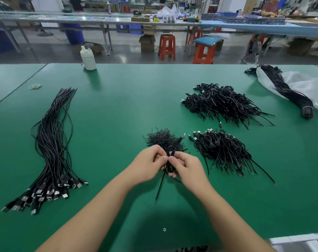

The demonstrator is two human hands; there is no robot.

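Both hands meet over the middle of the green table. My left hand and my right hand pinch a coiled black USB cable between their fingertips. Its loose tail hangs down toward me, and its plug end points up to the right. Just behind the hands lies a small heap of short black twist ties. A long bundle of straight USB cables lies at the left, plugs nearest me.
Two piles of coiled, tied cables sit at the right, one near and one farther back. A banded cable bundle lies on a white plastic bag at far right. A white bottle stands at the far edge.
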